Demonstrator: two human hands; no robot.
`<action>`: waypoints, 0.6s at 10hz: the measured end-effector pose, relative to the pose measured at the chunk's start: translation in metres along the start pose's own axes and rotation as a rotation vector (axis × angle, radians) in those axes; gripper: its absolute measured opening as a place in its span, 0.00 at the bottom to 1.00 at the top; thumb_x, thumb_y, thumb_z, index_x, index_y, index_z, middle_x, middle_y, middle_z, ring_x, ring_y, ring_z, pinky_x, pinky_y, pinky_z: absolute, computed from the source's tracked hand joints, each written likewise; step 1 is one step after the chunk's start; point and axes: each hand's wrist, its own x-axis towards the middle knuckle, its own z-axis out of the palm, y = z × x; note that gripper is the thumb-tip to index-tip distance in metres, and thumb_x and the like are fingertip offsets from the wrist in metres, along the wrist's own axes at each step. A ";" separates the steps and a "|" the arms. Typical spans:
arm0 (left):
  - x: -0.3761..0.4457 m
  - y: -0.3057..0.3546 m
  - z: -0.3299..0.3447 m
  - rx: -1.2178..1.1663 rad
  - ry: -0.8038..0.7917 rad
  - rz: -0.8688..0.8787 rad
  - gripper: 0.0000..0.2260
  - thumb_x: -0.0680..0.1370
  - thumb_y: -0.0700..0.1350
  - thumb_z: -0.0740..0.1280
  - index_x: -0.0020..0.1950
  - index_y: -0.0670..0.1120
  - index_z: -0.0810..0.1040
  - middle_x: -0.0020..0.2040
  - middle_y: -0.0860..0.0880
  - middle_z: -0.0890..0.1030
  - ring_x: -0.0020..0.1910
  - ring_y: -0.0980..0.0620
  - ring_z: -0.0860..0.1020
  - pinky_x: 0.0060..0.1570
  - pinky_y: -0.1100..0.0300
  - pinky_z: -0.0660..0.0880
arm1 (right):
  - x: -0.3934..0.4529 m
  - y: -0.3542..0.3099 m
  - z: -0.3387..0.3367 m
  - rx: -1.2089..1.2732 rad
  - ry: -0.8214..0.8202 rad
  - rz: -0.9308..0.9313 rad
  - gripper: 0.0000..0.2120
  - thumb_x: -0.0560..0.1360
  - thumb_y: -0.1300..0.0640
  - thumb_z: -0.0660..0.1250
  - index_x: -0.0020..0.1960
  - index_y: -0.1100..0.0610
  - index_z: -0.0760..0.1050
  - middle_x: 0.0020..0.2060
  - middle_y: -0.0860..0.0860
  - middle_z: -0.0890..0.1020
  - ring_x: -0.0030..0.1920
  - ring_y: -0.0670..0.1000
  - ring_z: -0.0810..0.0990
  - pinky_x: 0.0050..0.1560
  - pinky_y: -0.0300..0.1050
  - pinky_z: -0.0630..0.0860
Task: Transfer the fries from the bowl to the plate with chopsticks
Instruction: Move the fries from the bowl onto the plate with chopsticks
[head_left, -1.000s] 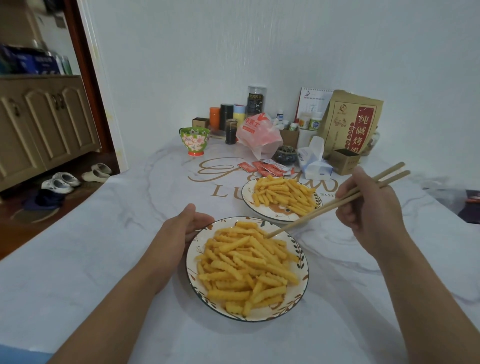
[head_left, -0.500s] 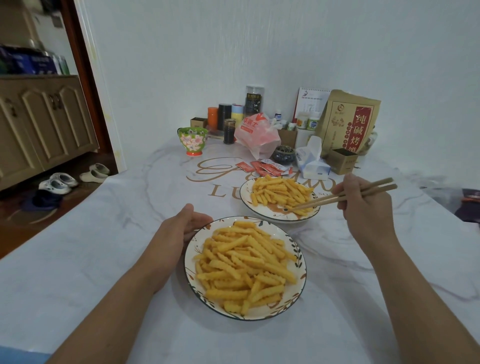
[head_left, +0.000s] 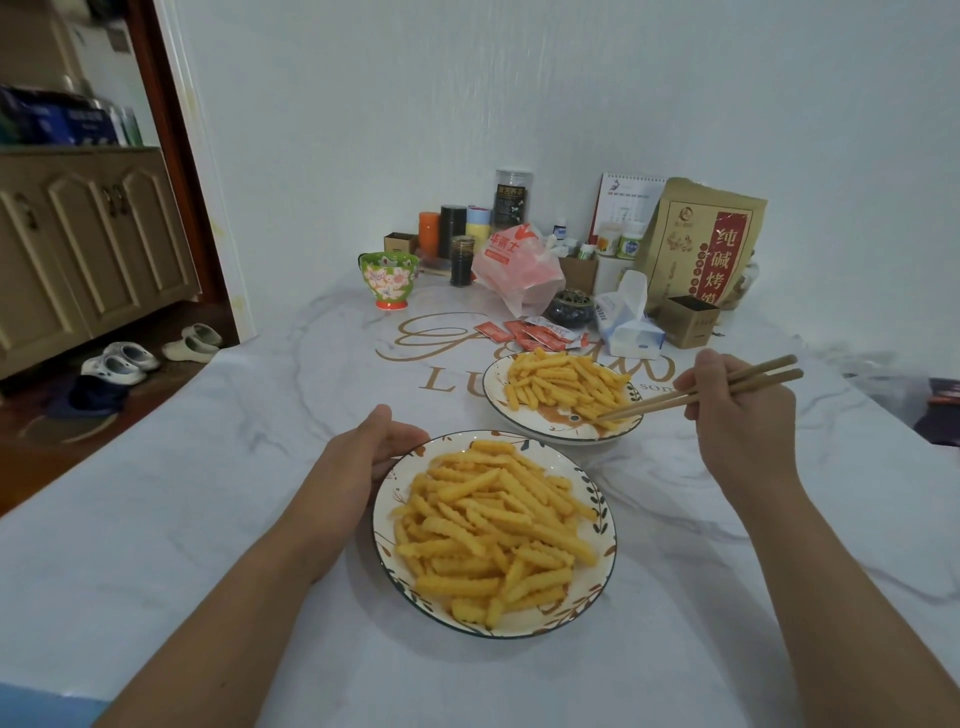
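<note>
A leaf-patterned bowl (head_left: 597, 512) heaped with crinkle-cut fries (head_left: 493, 525) sits close in front of me on the white marble table. My left hand (head_left: 363, 457) holds its left rim. Behind it to the right stands a white plate (head_left: 550, 428) with a smaller pile of fries (head_left: 563, 382). My right hand (head_left: 743, 415) grips a pair of wooden chopsticks (head_left: 696, 389). Their tips rest low over the plate's near right edge, among the fries there.
Clutter lines the back of the table: a floral cup (head_left: 388, 279), jars, a pink plastic bag (head_left: 519, 267), red sauce packets (head_left: 530, 332), a tissue pack (head_left: 626, 322), a small box (head_left: 688, 322) and a brown paper bag (head_left: 701, 244). Shoes (head_left: 124, 358) lie on the floor at left.
My right hand carried the chopsticks from the bowl's far edge back to the plate, and their tips now sit lower among the plate's fries. My left hand stayed on the bowl.
</note>
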 end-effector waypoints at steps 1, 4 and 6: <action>-0.001 0.000 0.001 0.003 -0.005 0.008 0.26 0.87 0.59 0.51 0.55 0.48 0.86 0.54 0.53 0.88 0.58 0.52 0.84 0.70 0.45 0.73 | 0.001 0.002 -0.001 -0.020 0.003 0.004 0.20 0.84 0.52 0.60 0.38 0.58 0.81 0.29 0.53 0.78 0.27 0.41 0.75 0.29 0.33 0.70; -0.001 0.000 0.001 0.010 0.000 0.013 0.26 0.87 0.58 0.51 0.55 0.48 0.87 0.53 0.53 0.88 0.57 0.52 0.85 0.70 0.45 0.74 | 0.001 0.002 0.000 -0.025 0.012 -0.012 0.20 0.84 0.51 0.60 0.38 0.56 0.81 0.29 0.53 0.78 0.27 0.42 0.74 0.29 0.37 0.70; -0.001 0.001 0.001 0.016 0.002 0.012 0.26 0.87 0.58 0.51 0.55 0.48 0.87 0.54 0.53 0.88 0.58 0.51 0.85 0.70 0.45 0.73 | 0.001 0.001 -0.001 0.044 0.046 0.007 0.19 0.84 0.53 0.61 0.38 0.56 0.81 0.29 0.52 0.78 0.28 0.41 0.75 0.29 0.33 0.71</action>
